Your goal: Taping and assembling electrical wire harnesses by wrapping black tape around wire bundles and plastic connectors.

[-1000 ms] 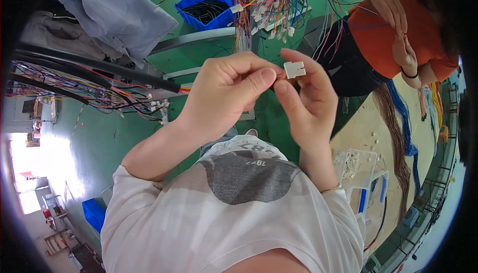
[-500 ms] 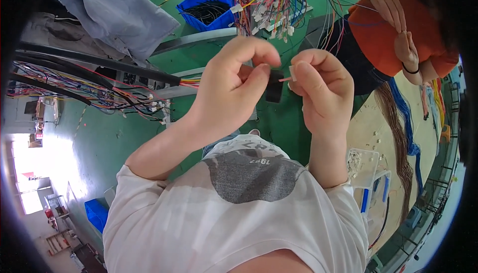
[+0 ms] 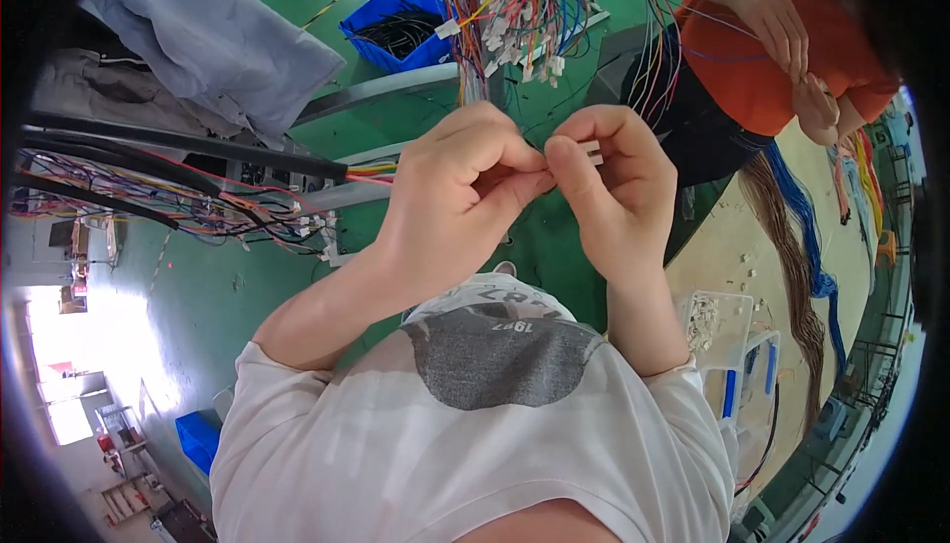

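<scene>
The left hand (image 3: pixel 450 192) has its thumb and forefinger tips together, right against the fingertips of the right hand (image 3: pixel 623 211); whether a wire lies between them, I cannot tell. The right thumb and forefinger are clamped on a white connector (image 3: pixel 595 155), which is mostly hidden, its edge showing just behind the thumb. Left of the left fingers, a black sleeve (image 3: pixel 282 160) ends in coloured wires (image 3: pixel 368 176) that run up to that hand's wrist. Beyond both sets of fingertips hang a wire bundle (image 3: pixel 473 23) with many white plugs (image 3: pixel 515 46) and, farther left, a blue bin (image 3: pixel 421 60) of black pieces. Right of the right fingers lie a table (image 3: pixel 711 256) with brown strands (image 3: pixel 792 271) and, nearer the body, a clear box (image 3: pixel 733 347). A co-worker's hands (image 3: pixel 780 30) are beyond, to the right.
</scene>
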A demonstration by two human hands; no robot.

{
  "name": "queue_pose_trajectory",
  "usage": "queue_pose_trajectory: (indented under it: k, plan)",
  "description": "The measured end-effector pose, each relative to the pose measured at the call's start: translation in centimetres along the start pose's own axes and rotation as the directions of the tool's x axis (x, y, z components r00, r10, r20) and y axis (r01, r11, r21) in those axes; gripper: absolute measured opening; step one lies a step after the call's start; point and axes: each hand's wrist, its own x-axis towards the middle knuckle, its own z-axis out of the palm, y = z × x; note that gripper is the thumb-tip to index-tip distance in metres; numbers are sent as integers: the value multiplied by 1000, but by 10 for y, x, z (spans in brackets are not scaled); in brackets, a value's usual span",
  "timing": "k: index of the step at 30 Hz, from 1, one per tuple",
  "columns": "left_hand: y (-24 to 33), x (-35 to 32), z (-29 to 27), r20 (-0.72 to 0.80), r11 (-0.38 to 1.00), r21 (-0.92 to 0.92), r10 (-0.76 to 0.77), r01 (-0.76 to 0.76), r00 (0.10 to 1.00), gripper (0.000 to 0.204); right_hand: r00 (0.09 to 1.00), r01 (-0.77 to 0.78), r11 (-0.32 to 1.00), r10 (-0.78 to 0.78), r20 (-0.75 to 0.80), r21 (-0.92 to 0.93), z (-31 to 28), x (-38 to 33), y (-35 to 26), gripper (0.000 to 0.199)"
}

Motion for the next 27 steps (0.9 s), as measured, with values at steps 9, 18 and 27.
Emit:
queue_pose_trajectory:
  k: [9, 18, 27]
  plan:
    - [-2, 12, -6, 242, 868, -235, -383, 436, 892, 47, 1000, -24, 992, 26, -16, 120, 6, 6, -10, 17]
    - [13, 11, -13, 357, 345, -787, -421, 511, 834, 45, 989, -144, 938, 149, 6, 316, 3, 3, -19, 17]
    - [-7, 12, -9, 235, 727, -613, -208, 310, 950, 17, 991, -133, 980, 131, 20, 148, -2, 14, -30, 18]
